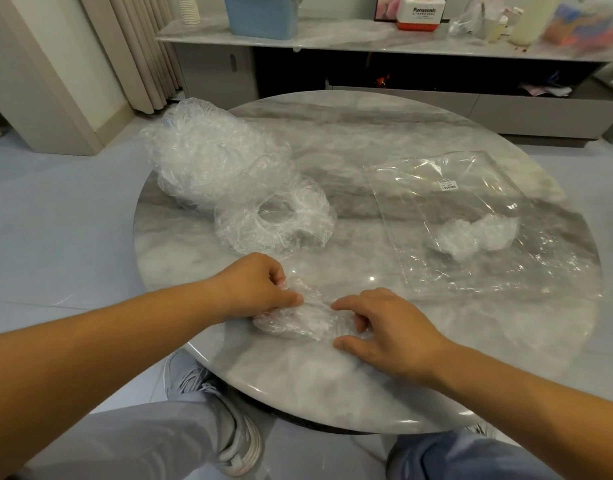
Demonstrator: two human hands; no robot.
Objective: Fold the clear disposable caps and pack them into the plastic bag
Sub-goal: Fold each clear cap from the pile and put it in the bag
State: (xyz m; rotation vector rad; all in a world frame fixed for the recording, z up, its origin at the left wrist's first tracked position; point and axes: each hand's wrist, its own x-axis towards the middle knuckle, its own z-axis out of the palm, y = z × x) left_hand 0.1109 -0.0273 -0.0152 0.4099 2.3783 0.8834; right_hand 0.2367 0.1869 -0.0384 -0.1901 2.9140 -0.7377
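"Starting at the left, what lies on the round marble table (pixel 367 133)?"

"A loose pile of clear caps (pixel 208 157) sits at the far left edge; just in front of it one opened cap (pixel 273 225) lies as a ring, touching the pile."

"And the hands?"

"The left hand (pixel 260 289) is near the front edge, fingers curled, pinching the left end of a crumpled cap (pixel 298 322); that cap lies on the table between the two hands; the right hand (pixel 384 327) has its fingers bent onto the cap's right end, thumb laid along its near side."

"Is either hand spread wide?"

"No; both are narrow, gripping the same cap."

"Further right?"

"The plastic bag (pixel 471 271) lies flat on the right half of the table, apart from the hands; a small white label (pixel 448 186) shows near its far side; folded caps (pixel 474 233) show through it near its middle; how many, I cannot tell."

"Behind the table?"

"A low shelf (pixel 332 38); on it a blue bin (pixel 263 15) at the left, a red-and-white box (pixel 421 12) to its right."
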